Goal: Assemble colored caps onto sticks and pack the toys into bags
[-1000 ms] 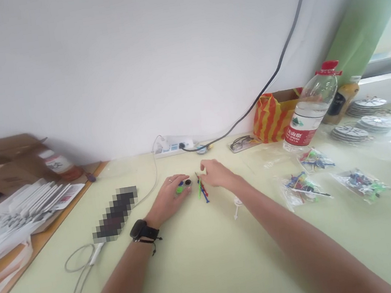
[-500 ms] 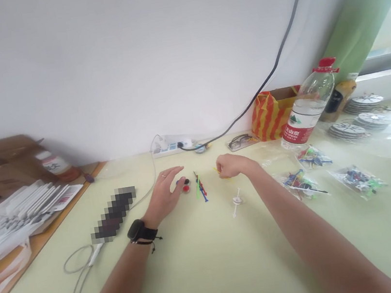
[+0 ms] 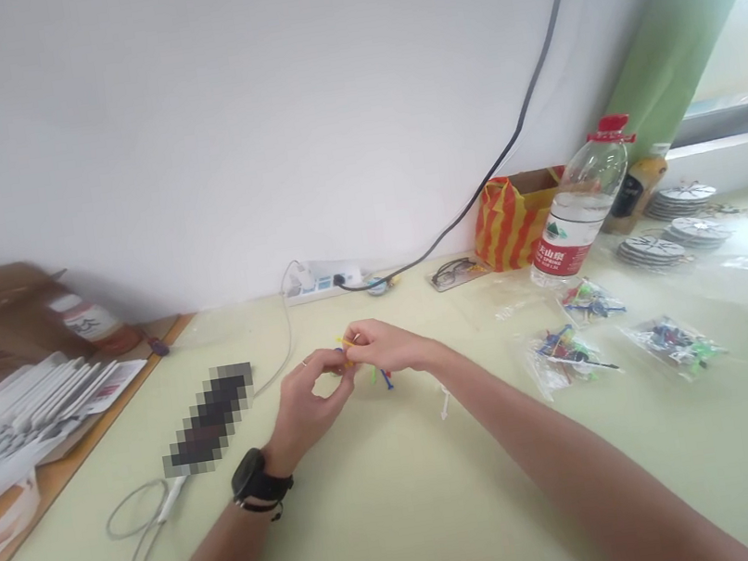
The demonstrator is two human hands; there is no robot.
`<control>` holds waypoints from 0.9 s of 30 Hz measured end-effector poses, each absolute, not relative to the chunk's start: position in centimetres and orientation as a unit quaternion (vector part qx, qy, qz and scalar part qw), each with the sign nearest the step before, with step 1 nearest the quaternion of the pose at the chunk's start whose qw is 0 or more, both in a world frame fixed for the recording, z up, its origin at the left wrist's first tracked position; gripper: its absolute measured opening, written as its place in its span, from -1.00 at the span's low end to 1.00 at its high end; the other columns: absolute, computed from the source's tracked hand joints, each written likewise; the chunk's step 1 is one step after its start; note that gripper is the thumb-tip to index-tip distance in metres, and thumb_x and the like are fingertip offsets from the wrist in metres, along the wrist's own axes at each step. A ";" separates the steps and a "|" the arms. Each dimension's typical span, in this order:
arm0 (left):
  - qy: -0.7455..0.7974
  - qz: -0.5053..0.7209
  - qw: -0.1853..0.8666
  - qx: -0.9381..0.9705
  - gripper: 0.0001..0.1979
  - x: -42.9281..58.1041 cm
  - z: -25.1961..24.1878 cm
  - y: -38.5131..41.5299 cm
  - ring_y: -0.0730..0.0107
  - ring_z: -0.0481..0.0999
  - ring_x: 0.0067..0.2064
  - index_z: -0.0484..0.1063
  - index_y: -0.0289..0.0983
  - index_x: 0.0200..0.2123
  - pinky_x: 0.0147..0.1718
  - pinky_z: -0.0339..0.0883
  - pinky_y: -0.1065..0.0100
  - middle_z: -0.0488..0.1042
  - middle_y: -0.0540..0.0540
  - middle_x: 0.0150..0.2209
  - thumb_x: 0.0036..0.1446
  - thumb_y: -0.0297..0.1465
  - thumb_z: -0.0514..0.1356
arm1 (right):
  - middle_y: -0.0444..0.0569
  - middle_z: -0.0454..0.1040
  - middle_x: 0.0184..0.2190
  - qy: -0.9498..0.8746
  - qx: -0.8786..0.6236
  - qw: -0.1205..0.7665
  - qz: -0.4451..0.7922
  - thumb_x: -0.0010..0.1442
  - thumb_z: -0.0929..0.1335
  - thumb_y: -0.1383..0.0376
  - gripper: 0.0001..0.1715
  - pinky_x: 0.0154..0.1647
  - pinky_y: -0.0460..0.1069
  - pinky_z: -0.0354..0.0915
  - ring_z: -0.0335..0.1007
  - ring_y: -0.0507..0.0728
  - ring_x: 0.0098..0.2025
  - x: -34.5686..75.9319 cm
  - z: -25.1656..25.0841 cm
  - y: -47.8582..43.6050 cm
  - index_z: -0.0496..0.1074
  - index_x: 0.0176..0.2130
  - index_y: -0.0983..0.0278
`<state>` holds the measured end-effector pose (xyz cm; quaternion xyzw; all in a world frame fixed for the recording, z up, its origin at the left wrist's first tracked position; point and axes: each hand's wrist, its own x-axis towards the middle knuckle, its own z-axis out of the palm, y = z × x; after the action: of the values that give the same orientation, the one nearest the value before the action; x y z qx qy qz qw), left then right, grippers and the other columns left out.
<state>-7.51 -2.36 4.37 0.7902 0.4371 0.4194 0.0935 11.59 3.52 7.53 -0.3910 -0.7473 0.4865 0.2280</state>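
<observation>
Closely, bare left hand (image 3: pixel 302 404) meets bare right hand (image 3: pixel 391 347) over pale-green tabletop (image 3: pixel 395 512); right fingers pinch thin yellow plastic piece (image 3: pixel 342 342) near left fingertips, left grip unclear. Right hand partly blocks blue plastic stick (image 3: pixel 387 381); forearm overlaps white plastic arrow (image 3: pixel 444 403).

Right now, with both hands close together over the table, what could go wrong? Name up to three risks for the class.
1. The small yellow piece at the fingertips of the right hand, close against the left hand, might slip.
2. The blue piece, partly hidden by the right hand, could get nudged.
3. The white piece, partly hidden by the right forearm, might be brushed aside if that arm shifts.
</observation>
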 end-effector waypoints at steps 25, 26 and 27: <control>0.567 0.546 0.202 0.583 -0.75 -12.6 2.6 0.9 0.34 0.54 -0.39 0.51 -0.23 -0.24 -0.36 0.37 0.37 0.55 -0.02 -0.47 0.16 -0.17 0.35 | -0.07 0.52 0.03 -0.926 -0.197 0.161 0.277 0.26 0.37 0.37 -0.76 -0.14 -0.05 0.34 0.48 0.13 -0.05 8.2 6.6 -1.0 0.50 -0.06 0.17; 0.570 0.555 0.210 0.569 -0.74 -12.8 2.5 1.1 0.36 0.52 -0.40 0.51 -0.23 -0.24 -0.37 0.37 0.37 0.54 -0.01 -0.48 0.15 -0.17 0.35 | -0.06 0.52 0.03 -0.937 -0.178 0.161 0.254 0.26 0.37 0.37 -0.79 -0.11 -0.03 0.34 0.47 0.16 -0.02 7.0 5.7 -1.9 0.48 -0.08 0.18; 0.572 0.562 0.217 0.557 -0.73 -12.9 2.5 1.1 0.37 0.49 -0.42 0.51 -0.23 -0.24 -0.39 0.36 0.38 0.54 -0.01 -0.48 0.14 -0.16 0.36 | -0.04 0.54 -0.03 -0.947 -0.174 0.164 0.215 0.29 0.36 0.36 -0.85 -0.08 0.01 0.34 0.46 0.18 -0.02 6.0 4.9 -2.6 0.47 -0.11 0.20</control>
<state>-12.90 1.14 2.53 0.5568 0.5719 0.5618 0.2175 6.01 -2.61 4.93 -0.1738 -0.9469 0.2153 0.1638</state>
